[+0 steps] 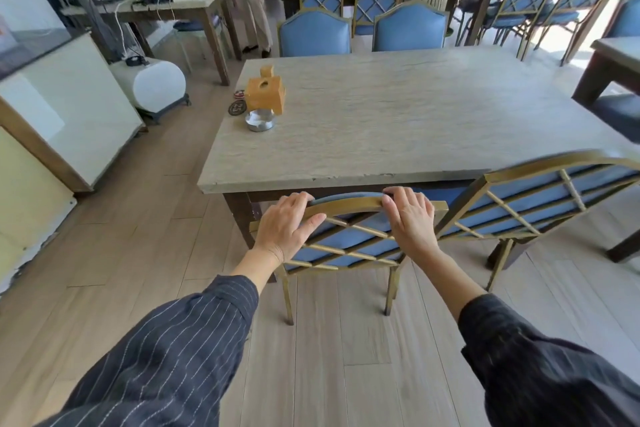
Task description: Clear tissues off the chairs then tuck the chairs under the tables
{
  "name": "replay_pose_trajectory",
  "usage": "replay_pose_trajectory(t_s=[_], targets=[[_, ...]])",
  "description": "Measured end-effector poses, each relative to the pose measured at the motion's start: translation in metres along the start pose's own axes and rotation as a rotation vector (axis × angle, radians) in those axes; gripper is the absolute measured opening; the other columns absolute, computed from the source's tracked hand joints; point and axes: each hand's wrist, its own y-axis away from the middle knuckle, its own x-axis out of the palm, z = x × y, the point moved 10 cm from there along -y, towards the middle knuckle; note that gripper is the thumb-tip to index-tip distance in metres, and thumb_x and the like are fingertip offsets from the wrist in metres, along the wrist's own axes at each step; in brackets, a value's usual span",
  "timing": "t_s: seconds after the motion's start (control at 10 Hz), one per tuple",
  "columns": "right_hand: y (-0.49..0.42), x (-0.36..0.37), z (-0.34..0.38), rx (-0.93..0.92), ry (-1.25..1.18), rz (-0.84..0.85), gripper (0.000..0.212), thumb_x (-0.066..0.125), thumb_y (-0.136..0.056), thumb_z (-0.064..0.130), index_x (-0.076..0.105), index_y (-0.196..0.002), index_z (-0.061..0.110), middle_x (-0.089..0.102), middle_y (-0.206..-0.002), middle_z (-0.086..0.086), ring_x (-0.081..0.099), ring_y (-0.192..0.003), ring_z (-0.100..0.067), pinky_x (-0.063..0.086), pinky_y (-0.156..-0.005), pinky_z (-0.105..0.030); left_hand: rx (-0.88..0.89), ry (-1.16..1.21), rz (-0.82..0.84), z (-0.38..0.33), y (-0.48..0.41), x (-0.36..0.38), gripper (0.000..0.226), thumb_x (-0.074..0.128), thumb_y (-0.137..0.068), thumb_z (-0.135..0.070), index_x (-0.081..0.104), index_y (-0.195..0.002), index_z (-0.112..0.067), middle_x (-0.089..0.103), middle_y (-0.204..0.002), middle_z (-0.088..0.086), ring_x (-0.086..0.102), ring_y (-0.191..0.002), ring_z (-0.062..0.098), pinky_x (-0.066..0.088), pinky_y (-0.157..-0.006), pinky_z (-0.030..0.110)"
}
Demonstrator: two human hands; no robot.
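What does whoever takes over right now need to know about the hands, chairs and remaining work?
Left hand and right hand both grip the top rail of the near chair.
Its seat is under the table, nearly tucked.
No tissue shows; the seats are hidden.
The right chair sits askew at the table edge and probably needs straightening next.
The far chairs look tucked.

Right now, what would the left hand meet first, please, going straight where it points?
Likely the grey stone table, its edge just beyond the blue gold-framed chair the left hand grips; depth unclear.
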Motion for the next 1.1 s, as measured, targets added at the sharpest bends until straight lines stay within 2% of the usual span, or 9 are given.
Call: replay_pose_trajectory(t_s=[0.2,0.3,0.5,0.6,0.8,1.0,1.1], targets=[[-0.039,0.017,-0.010,0.011,-0.045,0.092,0.056,0.017,-0.087,0.060,0.053,-0.114,0.027,0.053,-0.110,0.006,0.044,-0.106,-0.017,0.026,-0.100,-0.037,0.007,-0.001,-0.059,0.025,-0.030,0.012,0.052,0.029,-0.087,-0.061,0.056,-0.105,-0.021,0.066,-0.096,-0.003,0.062,-0.087,0.018,0.044,-0.063,0.028],[-0.057,0.025,-0.010,0.008,-0.058,0.099,0.045,0.024,-0.092,0.053,0.053,-0.116,0.029,0.056,-0.115,0.004,0.045,-0.111,-0.019,0.025,-0.102,-0.038,0.016,0.003,-0.075,0.036,-0.046,0.014,0.051,0.029,-0.088,-0.062,0.056,-0.103,-0.021,0.067,-0.095,-0.004,0.063,-0.086,0.017,0.040,-0.060,0.024],[-0.081,0.041,0.002,0.033,-0.052,0.085,0.051,0.020,-0.089,0.056,0.052,-0.118,0.030,0.055,-0.117,0.006,0.044,-0.113,-0.018,0.024,-0.103,-0.037,0.047,0.003,-0.093,0.066,-0.071,0.017,0.048,0.028,-0.087,-0.061,0.055,-0.100,-0.023,0.065,-0.090,-0.005,0.061,-0.081,0.017,0.035,-0.054,0.024],[-0.087,0.054,0.016,0.021,-0.039,0.039,0.059,0.015,-0.085,0.062,0.052,-0.118,0.029,0.056,-0.117,0.007,0.045,-0.112,-0.017,0.024,-0.103,-0.036,0.051,0.022,-0.104,0.088,-0.077,0.014,0.049,0.026,-0.087,-0.062,0.055,-0.100,-0.024,0.064,-0.090,-0.007,0.061,-0.081,0.016,0.040,-0.052,0.026],[-0.099,0.054,0.010,0.008,-0.047,0.082,0.041,0.025,-0.094,0.050,0.053,-0.116,0.030,0.056,-0.117,0.006,0.044,-0.110,-0.018,0.022,-0.099,-0.034,0.047,0.026,-0.132,0.086,-0.088,0.019,0.052,0.026,-0.088,-0.061,0.056,-0.098,-0.020,0.066,-0.089,-0.003,0.061,-0.080,0.019,0.040,-0.058,0.027],[-0.096,0.049,0.006,0.041,-0.007,0.066,0.045,0.020,-0.091,0.055,0.052,-0.114,0.033,0.057,-0.117,0.007,0.046,-0.109,-0.017,0.022,-0.094,-0.031,0.031,0.074,-0.062,0.085,-0.089,0.026,0.054,0.026,-0.086,-0.063,0.055,-0.100,-0.020,0.064,-0.091,0.000,0.059,-0.084,0.022,0.047,-0.069,0.036],[-0.097,0.048,0.007,0.093,-0.004,0.068,0.040,0.023,-0.093,0.050,0.053,-0.112,0.032,0.058,-0.118,0.005,0.047,-0.111,-0.020,0.022,-0.093,-0.031,0.030,0.105,-0.009,0.088,-0.092,0.031,0.054,0.027,-0.085,-0.065,0.053,-0.100,-0.021,0.064,-0.094,0.000,0.059,-0.085,0.024,0.047,-0.071,0.037]])
